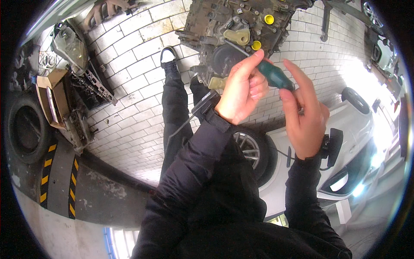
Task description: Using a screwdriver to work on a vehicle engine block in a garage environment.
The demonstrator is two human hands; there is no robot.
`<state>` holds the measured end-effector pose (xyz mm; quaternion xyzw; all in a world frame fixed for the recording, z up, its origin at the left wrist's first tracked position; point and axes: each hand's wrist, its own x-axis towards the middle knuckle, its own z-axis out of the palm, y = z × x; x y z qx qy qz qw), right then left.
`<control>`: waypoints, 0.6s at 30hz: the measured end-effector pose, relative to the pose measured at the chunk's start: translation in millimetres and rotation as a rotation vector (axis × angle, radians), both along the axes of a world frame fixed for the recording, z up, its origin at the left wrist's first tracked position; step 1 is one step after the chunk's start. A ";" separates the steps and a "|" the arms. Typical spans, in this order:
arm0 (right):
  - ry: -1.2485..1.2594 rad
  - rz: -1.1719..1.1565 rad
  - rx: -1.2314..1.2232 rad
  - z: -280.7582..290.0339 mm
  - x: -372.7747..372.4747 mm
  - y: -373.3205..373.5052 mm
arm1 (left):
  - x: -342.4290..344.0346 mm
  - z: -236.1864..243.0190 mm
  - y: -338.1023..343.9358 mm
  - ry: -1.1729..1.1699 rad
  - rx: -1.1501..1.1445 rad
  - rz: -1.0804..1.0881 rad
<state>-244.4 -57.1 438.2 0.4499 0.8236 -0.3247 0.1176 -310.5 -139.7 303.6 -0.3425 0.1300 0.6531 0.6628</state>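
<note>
A screwdriver (276, 76) with a dark green handle and thin metal shaft slants over a dirty engine (207, 32). My left hand (245, 88) is closed, its thumb and curled fingers gripping the screwdriver where handle and shaft meet. Around the handle's butt end, my right hand (306, 110) is open, thumb and index finger spread on either side; whether the thumb touches it I cannot tell. The shaft points up-left over a round dark pulley (228, 59), but contact at its tip is unclear. Yellow plugs (269, 19) and a pale yellowish plastic piece (237, 37) sit on the engine.
White brick-pattern tiles (129, 95) cover the floor. A white car (284, 172) stands close at the right. To the left are a tire (26, 128), a cardboard box (54, 97) and a headlight unit (68, 45). Yellow-black striped strips (46, 177) lie lower left.
</note>
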 end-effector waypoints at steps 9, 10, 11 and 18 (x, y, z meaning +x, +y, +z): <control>0.190 0.165 0.315 5.6 8.1 3.3 | -4.6 25.8 8.6 0.083 0.036 -0.015; 0.260 0.175 0.358 5.6 6.7 5.5 | -6.6 30.5 12.3 0.113 0.079 0.003; 0.258 0.171 0.360 3.0 6.9 7.6 | -9.1 35.3 16.7 0.143 0.123 0.020; 0.280 0.136 0.386 -18.7 5.7 22.4 | -17.3 13.3 42.5 0.140 0.134 -0.001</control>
